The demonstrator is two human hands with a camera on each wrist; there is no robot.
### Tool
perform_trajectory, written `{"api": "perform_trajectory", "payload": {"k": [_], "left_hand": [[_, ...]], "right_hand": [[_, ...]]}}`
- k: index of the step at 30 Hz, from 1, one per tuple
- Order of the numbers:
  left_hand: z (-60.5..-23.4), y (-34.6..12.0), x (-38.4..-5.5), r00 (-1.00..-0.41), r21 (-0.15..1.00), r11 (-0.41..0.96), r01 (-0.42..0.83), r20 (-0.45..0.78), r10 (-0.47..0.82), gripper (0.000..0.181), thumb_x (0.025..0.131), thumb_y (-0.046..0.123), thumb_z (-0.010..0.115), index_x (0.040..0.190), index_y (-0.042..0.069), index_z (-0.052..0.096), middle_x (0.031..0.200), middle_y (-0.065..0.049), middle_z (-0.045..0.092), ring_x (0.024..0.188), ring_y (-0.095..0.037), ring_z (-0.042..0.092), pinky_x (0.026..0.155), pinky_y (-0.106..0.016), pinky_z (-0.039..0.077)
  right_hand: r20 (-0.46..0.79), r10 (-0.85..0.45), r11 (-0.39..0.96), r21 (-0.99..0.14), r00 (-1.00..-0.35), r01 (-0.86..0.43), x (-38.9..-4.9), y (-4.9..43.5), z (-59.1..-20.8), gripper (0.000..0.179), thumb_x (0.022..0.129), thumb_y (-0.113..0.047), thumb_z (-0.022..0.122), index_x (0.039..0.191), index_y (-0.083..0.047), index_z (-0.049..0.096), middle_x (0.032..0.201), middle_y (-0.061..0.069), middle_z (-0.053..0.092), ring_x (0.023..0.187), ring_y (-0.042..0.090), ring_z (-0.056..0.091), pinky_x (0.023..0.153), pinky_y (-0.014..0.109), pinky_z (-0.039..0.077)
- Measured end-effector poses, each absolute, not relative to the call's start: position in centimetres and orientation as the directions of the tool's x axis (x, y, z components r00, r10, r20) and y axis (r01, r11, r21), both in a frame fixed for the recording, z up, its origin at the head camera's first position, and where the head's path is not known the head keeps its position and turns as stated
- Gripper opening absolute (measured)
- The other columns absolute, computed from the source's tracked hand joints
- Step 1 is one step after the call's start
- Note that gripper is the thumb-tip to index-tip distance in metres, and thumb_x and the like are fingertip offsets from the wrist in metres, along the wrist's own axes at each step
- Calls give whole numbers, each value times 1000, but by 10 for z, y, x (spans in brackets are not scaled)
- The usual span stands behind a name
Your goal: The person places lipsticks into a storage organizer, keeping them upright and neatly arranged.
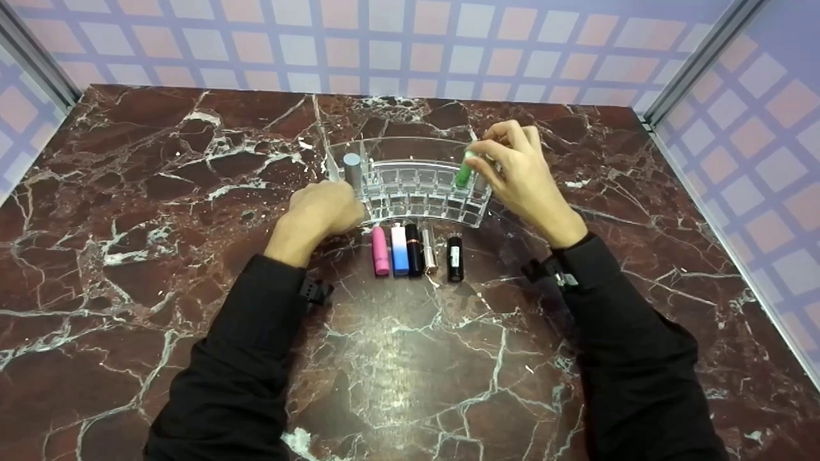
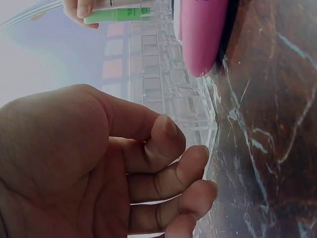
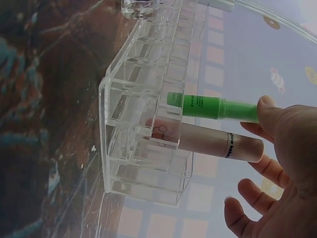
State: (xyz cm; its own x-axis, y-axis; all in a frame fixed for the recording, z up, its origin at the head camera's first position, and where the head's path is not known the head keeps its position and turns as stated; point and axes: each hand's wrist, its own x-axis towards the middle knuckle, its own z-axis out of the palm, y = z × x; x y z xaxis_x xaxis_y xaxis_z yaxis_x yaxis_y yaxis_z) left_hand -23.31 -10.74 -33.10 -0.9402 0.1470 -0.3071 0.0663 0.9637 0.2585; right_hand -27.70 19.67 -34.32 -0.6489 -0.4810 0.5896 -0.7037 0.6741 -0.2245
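A clear tiered lipstick organizer (image 1: 410,192) stands on the marbled table. My right hand (image 1: 522,176) pinches the top of a green lip balm tube (image 3: 203,106) between thumb and index finger. The tube's lower end sits inside a back-row compartment. Beside it, a pale pink tube (image 3: 218,141) with dark lettering leans in its own compartment, near the other right fingers. My left hand (image 1: 325,210) is at the organizer's left end, fingers loosely bent in the left wrist view; whether they touch the wall I cannot tell. Behind that hand stands a grey-capped tube (image 1: 352,171) in the organizer.
In front of the organizer lie a pink tube (image 1: 380,251), a white-and-blue tube (image 1: 400,250), a black tube (image 1: 414,250), a shiny gold-toned tube (image 1: 429,251) and a black tube with a white label (image 1: 455,258). Checkered panels (image 1: 410,45) border the table (image 1: 410,384).
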Motion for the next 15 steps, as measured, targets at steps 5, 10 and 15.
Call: {"api": "perform_trajectory", "payload": {"k": [5, 10, 15], "left_hand": [[-331, -108, -234, -937, 258, 964, 67, -316, 150, 21, 95, 16, 45, 74, 13, 48, 99, -17, 63, 87, -32, 60, 75, -45, 52], [-331, -108, -234, -938, 248, 965, 81, -309, 158, 23, 96, 17, 44, 76, 11, 52, 110, -22, 65, 96, -37, 62, 82, -51, 53], [-330, -108, -235, -933, 233, 969, 83, -324, 158, 23, 96, 17, 43, 77, 10, 52, 113, -22, 64, 98, -38, 62, 82, -51, 53]], "right_hand": [[573, -490, 682, -218, -657, -698, -278, 197, -344, 32, 101, -31, 64, 114, -5, 76, 119, 19, 58, 107, 38, 46, 96, 48, 37], [554, -488, 700, -214, -675, -682, -278, 198, -344, 31, 101, -31, 64, 116, -6, 76, 123, 20, 57, 110, 39, 46, 97, 51, 37], [542, -490, 708, -209, -682, -675, -279, 198, -345, 31, 102, -29, 63, 118, -5, 75, 124, 21, 57, 111, 40, 46, 99, 53, 35]]}}
